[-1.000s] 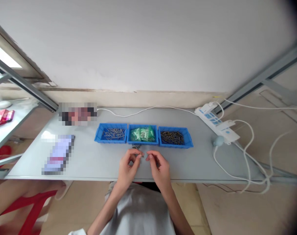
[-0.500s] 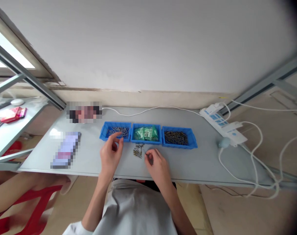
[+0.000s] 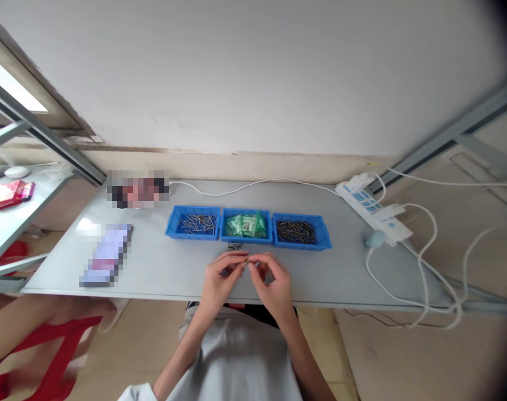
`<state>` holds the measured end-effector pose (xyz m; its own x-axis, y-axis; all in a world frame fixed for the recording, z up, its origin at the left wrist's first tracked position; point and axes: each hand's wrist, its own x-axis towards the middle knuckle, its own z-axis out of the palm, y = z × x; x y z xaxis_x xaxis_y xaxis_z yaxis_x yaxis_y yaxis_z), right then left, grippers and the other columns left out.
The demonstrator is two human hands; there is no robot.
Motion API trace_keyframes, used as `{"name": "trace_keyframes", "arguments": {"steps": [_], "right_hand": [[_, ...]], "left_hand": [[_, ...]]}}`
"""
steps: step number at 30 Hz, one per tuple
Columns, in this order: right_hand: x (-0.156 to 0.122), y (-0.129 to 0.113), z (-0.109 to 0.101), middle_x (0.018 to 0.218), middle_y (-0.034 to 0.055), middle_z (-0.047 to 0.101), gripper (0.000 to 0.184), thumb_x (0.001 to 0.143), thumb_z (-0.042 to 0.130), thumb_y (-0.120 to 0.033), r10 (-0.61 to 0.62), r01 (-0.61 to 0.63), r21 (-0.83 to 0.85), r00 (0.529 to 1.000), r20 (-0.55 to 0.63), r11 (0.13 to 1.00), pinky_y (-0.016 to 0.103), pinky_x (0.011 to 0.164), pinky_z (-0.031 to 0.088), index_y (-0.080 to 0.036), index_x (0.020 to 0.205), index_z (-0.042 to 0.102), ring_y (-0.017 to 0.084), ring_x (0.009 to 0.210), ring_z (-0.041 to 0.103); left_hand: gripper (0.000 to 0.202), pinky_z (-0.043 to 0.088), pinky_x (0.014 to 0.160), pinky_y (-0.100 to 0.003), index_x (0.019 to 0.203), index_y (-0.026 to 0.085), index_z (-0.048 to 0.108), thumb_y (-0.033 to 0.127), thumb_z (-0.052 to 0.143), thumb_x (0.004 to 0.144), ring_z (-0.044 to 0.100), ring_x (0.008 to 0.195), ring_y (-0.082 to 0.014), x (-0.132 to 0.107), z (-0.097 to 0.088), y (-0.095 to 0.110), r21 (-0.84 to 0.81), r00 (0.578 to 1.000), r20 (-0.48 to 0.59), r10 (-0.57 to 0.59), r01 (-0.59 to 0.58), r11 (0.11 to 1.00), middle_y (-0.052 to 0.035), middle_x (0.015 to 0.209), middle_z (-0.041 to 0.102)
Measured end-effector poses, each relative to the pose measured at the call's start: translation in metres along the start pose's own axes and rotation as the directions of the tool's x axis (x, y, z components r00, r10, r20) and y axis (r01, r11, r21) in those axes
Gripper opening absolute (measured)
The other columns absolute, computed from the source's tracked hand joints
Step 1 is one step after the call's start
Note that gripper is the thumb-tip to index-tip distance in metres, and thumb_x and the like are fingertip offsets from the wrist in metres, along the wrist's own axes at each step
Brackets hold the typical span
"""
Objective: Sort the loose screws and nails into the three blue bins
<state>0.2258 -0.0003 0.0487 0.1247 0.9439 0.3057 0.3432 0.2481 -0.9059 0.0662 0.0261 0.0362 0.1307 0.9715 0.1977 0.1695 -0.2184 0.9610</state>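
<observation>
Fingertips of both my hands meet above the table [image 3: 161,278], in front of the bins. My left hand [image 3: 222,278] pinches one side of a small brass-coloured screw [image 3: 247,262]. My right hand [image 3: 274,278] is closed on its other side; the fingers mostly hide it. Just beyond the fingertips lies a small pile of loose screws [image 3: 235,245], partly covered by the hands. Behind stand three joined blue bins: the left bin [image 3: 170,229] holds silvery screws, the middle bin [image 3: 245,240] a green plastic packet [image 3: 245,225], the right bin [image 3: 326,239] darker screws [image 3: 295,231].
A phone [image 3: 107,253], blurred out, lies at the left, with another blurred object [image 3: 139,192] behind it. A white power strip [image 3: 374,206] with plugs and looping cables [image 3: 424,262] sits at the right. Another person's leg [image 3: 48,314] shows beside a red stool [image 3: 57,362].
My left hand has moved from over the left bin down and right to meet my right hand. Its fingers, apart before, now pinch the small screw. The view has shifted slightly.
</observation>
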Motion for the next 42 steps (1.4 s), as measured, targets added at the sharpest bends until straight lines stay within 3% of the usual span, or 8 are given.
{"name": "trace_keyframes", "arguments": {"steps": [4,15,24,31,35,38,40,42], "right_hand": [[-0.004,0.012,0.003,0.086,0.0021,0.070,0.013,0.102,0.059,-0.029,0.072,-0.071,0.037,0.997,-0.023,0.997,0.027,0.065,0.050,-0.023,0.100,0.071,0.016,0.071,0.062],[-0.007,0.015,0.003,0.084,0.0006,0.069,0.010,0.100,0.064,-0.027,0.071,-0.070,0.054,0.997,-0.022,0.996,0.026,0.062,0.049,-0.023,0.107,0.070,0.014,0.067,0.058],[-0.003,0.007,0.004,0.085,-0.0006,0.066,0.014,0.099,0.068,-0.018,-0.080,0.081,0.034,0.996,-0.043,0.996,0.025,0.058,0.047,-0.025,0.111,0.070,0.012,0.062,0.052],[0.005,-0.007,0.007,0.084,0.0003,0.066,0.008,0.099,0.067,-0.017,-0.191,0.190,-0.020,0.980,-0.051,0.982,0.025,0.056,0.047,-0.023,0.102,0.072,0.011,0.058,0.051],[0.030,-0.010,-0.019,0.081,0.0006,0.067,0.005,0.100,0.067,-0.022,-0.221,0.180,-0.183,0.944,-0.244,0.967,0.026,0.056,0.047,-0.022,0.100,0.072,0.012,0.057,0.053],[0.054,-0.010,-0.050,0.086,0.0026,0.070,0.011,0.099,0.070,-0.028,-0.253,0.041,-0.432,0.858,-0.447,0.901,0.028,0.061,0.047,-0.020,0.105,0.075,0.012,0.056,0.051],[0.061,-0.008,-0.062,0.084,0.0023,0.069,0.016,0.099,0.069,-0.030,-0.299,0.009,-0.529,0.834,-0.464,0.848,0.029,0.061,0.046,-0.019,0.109,0.076,0.012,0.054,0.048],[0.056,-0.005,-0.059,0.081,0.0018,0.068,0.015,0.100,0.067,-0.028,-0.329,0.076,-0.558,0.869,-0.370,0.827,0.028,0.062,0.047,-0.020,0.107,0.077,0.012,0.054,0.049]], "left_hand": [[0.013,0.054,0.063,-0.024,0.099,0.023,0.085,0.028,0.074,0.095,0.069,0.073,-0.0145,0.003,-0.003,-0.004,-0.034,1.000,0.000,0.009,-0.009,0.999,-0.0097,0.106,0.076],[0.010,0.050,0.063,-0.022,0.097,0.022,0.085,0.027,0.076,0.094,0.065,0.071,-0.0121,0.003,-0.003,-0.005,-0.036,1.000,0.004,0.014,-0.014,0.999,-0.0072,0.098,0.075],[0.011,0.051,0.063,-0.022,0.097,0.021,0.085,0.026,0.075,0.094,0.067,0.074,-0.0138,0.004,-0.001,-0.007,-0.070,0.999,0.010,0.045,-0.044,0.997,-0.0082,0.097,0.074],[0.013,0.051,0.063,-0.022,0.100,0.021,0.084,0.028,0.076,0.093,0.063,0.069,-0.0118,0.003,-0.002,-0.003,-0.064,1.000,-0.002,0.011,-0.011,0.998,-0.0075,0.100,0.074],[0.023,0.049,0.061,-0.022,0.114,0.022,0.080,0.035,0.071,0.097,0.054,0.059,-0.0090,-0.001,-0.004,0.001,-0.067,0.985,-0.135,-0.108,0.099,0.993,-0.0065,0.100,0.076],[0.027,0.045,0.056,-0.021,0.110,0.020,0.077,0.042,0.065,0.101,0.052,0.056,-0.0091,-0.005,-0.005,0.000,-0.188,0.926,-0.317,-0.206,0.151,0.970,-0.0038,0.088,0.074],[0.028,0.043,0.053,-0.020,0.106,0.019,0.074,0.045,0.063,0.102,0.049,0.054,-0.0080,-0.006,-0.006,-0.001,-0.261,0.883,-0.400,-0.244,0.146,0.954,-0.0017,0.083,0.071],[0.028,0.041,0.052,-0.019,0.104,0.019,0.072,0.045,0.063,0.102,0.048,0.053,-0.0074,-0.005,-0.005,-0.002,-0.296,0.866,-0.426,-0.262,0.140,0.945,-0.0004,0.080,0.069]]}}
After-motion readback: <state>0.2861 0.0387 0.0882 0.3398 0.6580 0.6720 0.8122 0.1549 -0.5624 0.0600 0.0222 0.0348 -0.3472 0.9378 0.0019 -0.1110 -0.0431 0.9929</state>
